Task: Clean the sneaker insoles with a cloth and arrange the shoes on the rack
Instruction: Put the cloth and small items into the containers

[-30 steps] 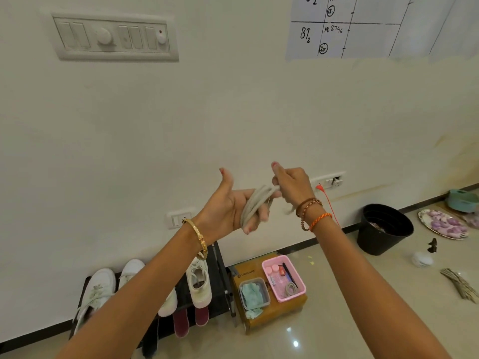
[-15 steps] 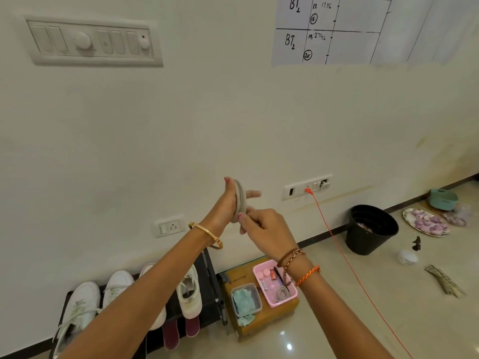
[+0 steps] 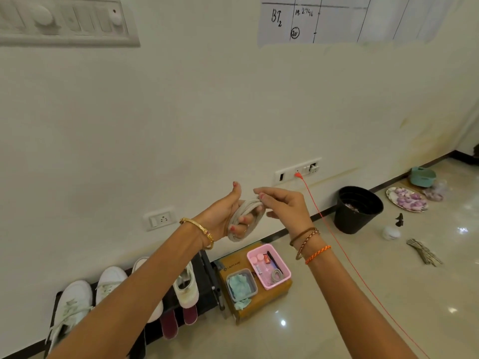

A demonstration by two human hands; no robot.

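Since half a second ago, I see the right hand (image 3: 282,206) has risen from below the left hand (image 3: 225,216) to level with it, and the camera has tipped down. The room has a cream wall and a glossy beige floor (image 3: 337,307). Against the wall stands one black shoe rack (image 3: 207,281). I count three white sneakers (image 3: 75,299) in view on it, and two maroon insoles (image 3: 178,320) hang off its front. Just right of the rack sits one brown box (image 3: 259,307) carrying one pink basket (image 3: 268,265) and one clear tub with a teal cloth (image 3: 239,286). Further right stands one black bin (image 3: 357,209). The left hand curls around a coiled grey lace (image 3: 246,216); the right hand's fingertips pinch its top.
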